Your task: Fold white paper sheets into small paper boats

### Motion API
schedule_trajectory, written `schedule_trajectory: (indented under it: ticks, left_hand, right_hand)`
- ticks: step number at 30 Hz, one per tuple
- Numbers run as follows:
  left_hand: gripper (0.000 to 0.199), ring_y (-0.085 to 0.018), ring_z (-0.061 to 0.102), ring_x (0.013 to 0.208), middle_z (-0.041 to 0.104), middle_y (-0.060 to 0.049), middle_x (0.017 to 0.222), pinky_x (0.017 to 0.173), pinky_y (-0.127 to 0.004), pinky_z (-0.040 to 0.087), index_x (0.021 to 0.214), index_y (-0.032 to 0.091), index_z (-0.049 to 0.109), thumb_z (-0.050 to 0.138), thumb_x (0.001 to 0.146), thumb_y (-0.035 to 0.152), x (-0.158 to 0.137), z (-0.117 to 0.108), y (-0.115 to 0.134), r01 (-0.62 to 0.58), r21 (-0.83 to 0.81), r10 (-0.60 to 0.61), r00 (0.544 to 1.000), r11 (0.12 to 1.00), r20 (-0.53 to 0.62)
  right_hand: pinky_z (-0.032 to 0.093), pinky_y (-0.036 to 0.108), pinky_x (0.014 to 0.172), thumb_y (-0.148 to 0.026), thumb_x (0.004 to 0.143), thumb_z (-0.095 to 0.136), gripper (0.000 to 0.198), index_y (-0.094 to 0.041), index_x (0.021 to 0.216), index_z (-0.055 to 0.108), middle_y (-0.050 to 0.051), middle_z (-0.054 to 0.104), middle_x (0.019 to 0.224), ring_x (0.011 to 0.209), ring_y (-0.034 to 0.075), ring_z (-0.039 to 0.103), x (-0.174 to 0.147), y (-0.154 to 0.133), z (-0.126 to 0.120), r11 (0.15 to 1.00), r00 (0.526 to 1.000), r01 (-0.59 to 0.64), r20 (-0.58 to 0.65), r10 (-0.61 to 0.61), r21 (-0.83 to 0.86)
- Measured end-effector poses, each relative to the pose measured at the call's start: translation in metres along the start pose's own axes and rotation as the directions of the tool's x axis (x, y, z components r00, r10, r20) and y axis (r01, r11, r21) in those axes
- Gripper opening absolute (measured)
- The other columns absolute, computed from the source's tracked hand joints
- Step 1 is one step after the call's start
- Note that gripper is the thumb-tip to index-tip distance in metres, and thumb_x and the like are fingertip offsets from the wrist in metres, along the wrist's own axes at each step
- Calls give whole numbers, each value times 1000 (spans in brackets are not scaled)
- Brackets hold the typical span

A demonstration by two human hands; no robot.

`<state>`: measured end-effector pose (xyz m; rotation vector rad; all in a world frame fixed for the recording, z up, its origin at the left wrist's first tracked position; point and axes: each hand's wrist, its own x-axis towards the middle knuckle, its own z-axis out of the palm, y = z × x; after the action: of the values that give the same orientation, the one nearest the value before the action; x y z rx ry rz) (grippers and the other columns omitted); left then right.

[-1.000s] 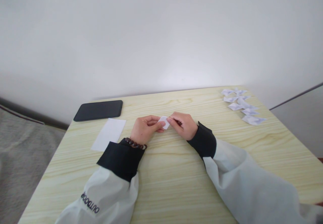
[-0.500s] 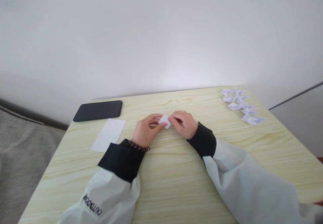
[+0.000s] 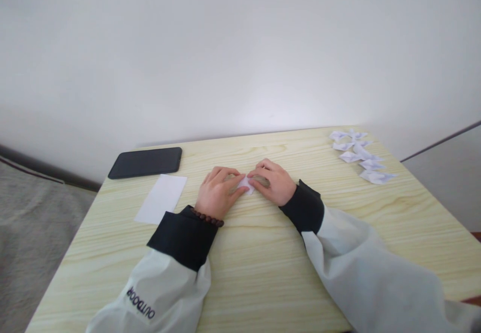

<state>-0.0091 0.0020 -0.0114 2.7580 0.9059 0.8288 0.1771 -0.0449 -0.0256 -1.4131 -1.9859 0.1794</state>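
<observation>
A small folded piece of white paper lies between my two hands at the middle of the table, partly covered by fingers. My left hand, with a dark bead bracelet at the wrist, pinches its left side with thumb and forefinger. From the other side, my right hand has its thumb and forefinger closed on the paper's upper right part. The fingertips of both hands nearly meet over it. How the folds run under the fingers is too small to make out.
On the pale wood table, a black phone lies at the back left. White paper sheets sit just in front of it. Several folded white paper pieces are grouped at the back right. A white wall stands behind the table.
The folded paper has come down from between the fingertips toward the tabletop. My right thumb and forefinger have shifted left onto it, and my left fingers have moved over its top edge.
</observation>
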Motion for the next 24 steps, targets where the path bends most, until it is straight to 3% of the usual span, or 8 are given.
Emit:
schedule_trajectory:
  ticks: [4,9,13,16,21,24]
  left_hand:
    - [23,-22,54,93,65,-6,99,79,-36,44,102,24,68,57,84,34,-1,-4,4,-33,122,24,997,992,68]
    - [24,-22,52,95,62,-6,103,76,-35,42,104,27,67,55,84,35,-2,-8,7,-23,206,-2,992,978,123]
    - [23,-22,52,94,62,-6,101,76,-35,42,103,28,67,57,84,36,-4,-6,5,5,193,-26,994,981,106]
    - [26,-23,52,95,63,-5,99,77,-36,41,102,27,68,58,82,41,-6,-5,6,27,169,-42,995,985,85]
    - [28,-25,52,97,64,-5,100,76,-38,41,99,28,69,62,78,44,-6,-3,13,117,167,-130,989,979,69]
    - [31,-24,54,94,65,-6,98,76,-37,43,102,26,68,63,77,45,-6,-3,11,110,141,-118,992,984,51]
  right_hand:
    - [44,30,69,-24,87,50,20,-18,92,68,7,55,89,71,15,51,-1,-5,-3,993,996,62,65,-56,-98]
    - [42,31,69,-22,87,48,21,-19,91,68,8,56,89,76,17,49,-5,-15,-5,963,994,60,99,-35,-262]
    - [44,30,68,-27,89,47,24,-21,103,66,7,56,91,73,15,50,-11,-9,-5,981,995,82,62,-72,-178]
    - [45,29,68,-31,90,48,25,-19,99,68,7,57,91,68,13,51,-12,-4,-4,993,996,86,26,-84,-85]
    - [45,28,65,-31,89,50,23,-19,92,70,6,58,88,68,13,53,-9,-7,-5,988,996,79,49,-73,-136]
    - [45,28,67,-30,89,50,24,-19,95,69,7,58,90,71,14,54,-8,-6,-6,988,994,99,64,-91,-120]
